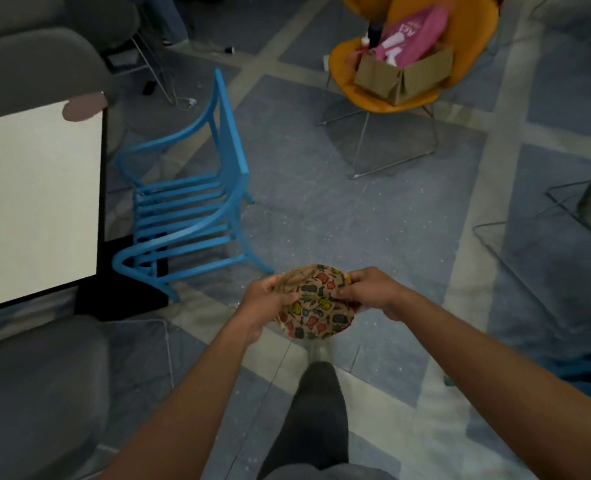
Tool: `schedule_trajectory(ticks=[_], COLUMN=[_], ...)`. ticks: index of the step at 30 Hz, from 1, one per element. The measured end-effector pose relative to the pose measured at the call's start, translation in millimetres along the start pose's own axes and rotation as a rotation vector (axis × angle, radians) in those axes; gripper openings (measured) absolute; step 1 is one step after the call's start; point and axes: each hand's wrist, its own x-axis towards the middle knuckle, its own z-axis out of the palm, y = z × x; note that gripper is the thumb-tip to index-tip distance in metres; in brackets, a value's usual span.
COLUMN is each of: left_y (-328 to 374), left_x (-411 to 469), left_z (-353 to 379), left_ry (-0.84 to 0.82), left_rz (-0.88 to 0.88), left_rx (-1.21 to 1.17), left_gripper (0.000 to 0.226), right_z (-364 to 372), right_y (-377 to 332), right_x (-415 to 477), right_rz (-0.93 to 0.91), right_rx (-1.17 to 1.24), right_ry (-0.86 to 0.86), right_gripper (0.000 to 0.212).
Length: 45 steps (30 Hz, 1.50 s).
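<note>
A round tan fabric pouch (316, 311) printed with small coloured shapes is held in front of me above the floor. My left hand (264, 299) grips its left edge, with tan cords bunched at my fingers. My right hand (370, 289) pinches its upper right edge. Both forearms reach in from the bottom of the head view.
A blue slatted chair (190, 202) lies tipped beside a white table (38, 202) at the left. An orange chair (391, 88) at the back carries a cardboard box (401, 77) and a pink bag (415, 32). Grey chairs stand left; my dark-trousered leg (316, 410) is below.
</note>
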Motion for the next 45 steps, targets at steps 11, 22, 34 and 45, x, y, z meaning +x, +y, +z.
schedule_trajectory(ticks=[11, 22, 34, 45], left_y=[134, 293, 408, 517], left_x=[176, 309, 444, 518], left_z=[24, 2, -50, -144], left_ry=[0.077, 0.221, 0.478, 0.709], left_rz=[-0.047, 0.019, -0.001, 0.022], left_rx=[-0.058, -0.058, -0.209, -0.449], left_gripper=[0.016, 0.023, 0.028, 0.009], right_z=[-113, -191, -226, -185], right_y=[-120, -283, -462, -670], right_x=[163, 301, 484, 613], right_rz=[0.046, -0.030, -0.153, -0.308], right_rx=[0.037, -0.081, -0.333, -0.517], right_ry=[0.029, 0.017, -0.172, -0.344], right_gripper=[0.022, 0.020, 0.018, 0.020])
